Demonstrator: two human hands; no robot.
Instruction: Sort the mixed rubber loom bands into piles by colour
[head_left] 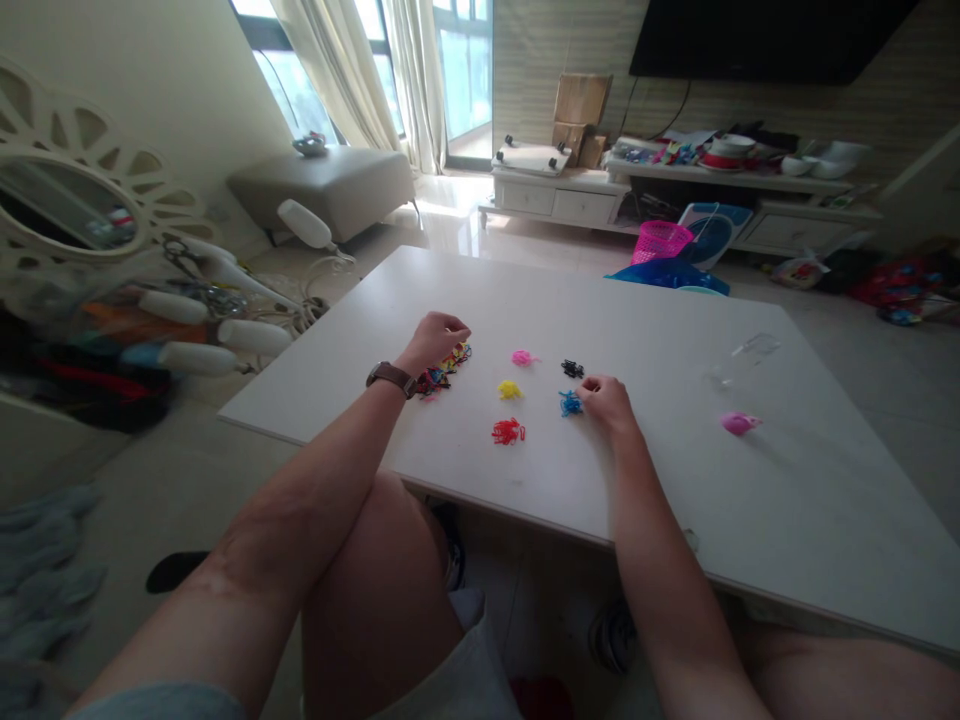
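Observation:
My left hand, with a brown-strapped watch on its wrist, is closed in a pinch at a mixed-colour pile of small rubber bands. What its fingertips hold is too small to see. My right hand is also pinched, at the edge of a pile of blue bands; anything between its fingers is hidden. Single-colour piles lie between and beyond the hands: pink bands, yellow bands, red bands and black bands.
On the white table, a pink object and a clear plastic container stand to the right. White lamp shades crowd the left edge. Past the far edge are a pink basket and blue plastic.

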